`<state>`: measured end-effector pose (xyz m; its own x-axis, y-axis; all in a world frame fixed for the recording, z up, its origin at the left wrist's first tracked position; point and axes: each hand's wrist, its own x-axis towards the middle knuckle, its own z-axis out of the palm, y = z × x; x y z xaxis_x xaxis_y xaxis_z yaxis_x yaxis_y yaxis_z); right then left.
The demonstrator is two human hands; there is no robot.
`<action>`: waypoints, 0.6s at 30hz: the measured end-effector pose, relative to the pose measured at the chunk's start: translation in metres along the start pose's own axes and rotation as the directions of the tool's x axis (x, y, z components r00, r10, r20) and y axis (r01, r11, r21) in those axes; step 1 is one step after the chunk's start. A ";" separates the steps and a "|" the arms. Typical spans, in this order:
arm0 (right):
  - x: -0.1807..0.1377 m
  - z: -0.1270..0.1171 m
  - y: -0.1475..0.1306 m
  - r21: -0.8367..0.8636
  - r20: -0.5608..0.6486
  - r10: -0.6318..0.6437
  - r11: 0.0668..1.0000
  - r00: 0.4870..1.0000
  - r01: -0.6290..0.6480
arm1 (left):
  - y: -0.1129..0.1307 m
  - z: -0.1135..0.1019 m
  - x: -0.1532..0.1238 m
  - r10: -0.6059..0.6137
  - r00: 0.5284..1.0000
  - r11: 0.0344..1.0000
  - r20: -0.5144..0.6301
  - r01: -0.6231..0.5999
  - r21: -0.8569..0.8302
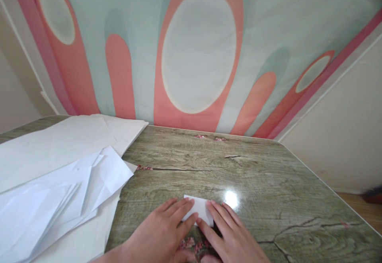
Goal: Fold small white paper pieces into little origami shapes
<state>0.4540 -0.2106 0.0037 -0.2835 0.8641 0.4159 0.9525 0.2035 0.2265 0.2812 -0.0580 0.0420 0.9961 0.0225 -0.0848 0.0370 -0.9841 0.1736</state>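
Pinning small white paper [200, 208] to table [185, 155] from both sides with left hand [162, 227] and right hand [229, 231] outstretched, apparently to steady it.

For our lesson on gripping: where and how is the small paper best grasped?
Probably pinch the small paper by its far edge, from the far side: that edge is mostly bare, while the left hand and right hand partly cover its sides.

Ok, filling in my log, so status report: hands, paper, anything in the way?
Left hand, right hand: both touching small white paper. Paper on wood-grain table. Loose white sheets off left, apart from it.
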 end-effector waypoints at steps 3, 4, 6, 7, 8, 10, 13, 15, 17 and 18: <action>0.003 -0.004 -0.001 -0.062 -0.006 -0.026 0.998 1.000 0.025 | 0.000 0.008 -0.001 0.010 0.999 1.000 -0.033 -0.010 0.020; 0.004 -0.005 -0.002 -0.089 -0.006 -0.035 0.995 0.999 0.034 | 0.000 0.010 -0.001 0.009 0.999 1.000 -0.045 -0.008 0.029; 0.005 -0.007 -0.004 -0.130 -0.011 -0.038 0.991 0.999 0.036 | 0.001 0.013 -0.002 0.007 0.998 0.999 -0.064 -0.003 0.053; 0.005 -0.008 -0.005 -0.142 -0.014 -0.037 0.989 0.999 0.034 | 0.001 0.014 -0.002 0.009 0.998 0.998 -0.069 -0.005 0.065; 0.004 -0.009 -0.005 -0.150 -0.015 -0.034 0.988 0.999 0.032 | 0.002 0.015 -0.002 0.012 0.997 0.997 -0.072 -0.007 0.076; 0.002 -0.011 -0.004 -0.170 -0.007 -0.039 0.985 0.999 0.037 | 0.002 0.016 -0.003 0.020 0.998 0.996 -0.067 -0.013 0.093; -0.002 -0.015 -0.001 -0.188 0.014 -0.056 0.980 0.998 0.058 | 0.002 0.016 -0.002 0.019 0.998 0.996 -0.065 -0.012 0.094; -0.005 -0.016 0.001 -0.193 0.022 -0.060 0.979 0.998 0.063 | 0.001 0.015 -0.002 0.018 0.998 0.997 -0.064 -0.013 0.082; -0.007 -0.016 0.003 -0.194 0.025 -0.066 0.979 0.998 0.069 | 0.001 0.013 -0.002 0.015 0.998 0.998 -0.056 -0.012 0.066; -0.007 -0.016 0.003 -0.190 0.026 -0.067 0.979 0.997 0.071 | 0.001 0.012 -0.002 0.015 0.999 0.998 -0.049 -0.012 0.055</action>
<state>0.4573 -0.2234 0.0153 -0.3439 0.8601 0.3768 0.8915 0.1731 0.4185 0.2782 -0.0613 0.0310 0.9993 0.0166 -0.0338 0.0206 -0.9925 0.1204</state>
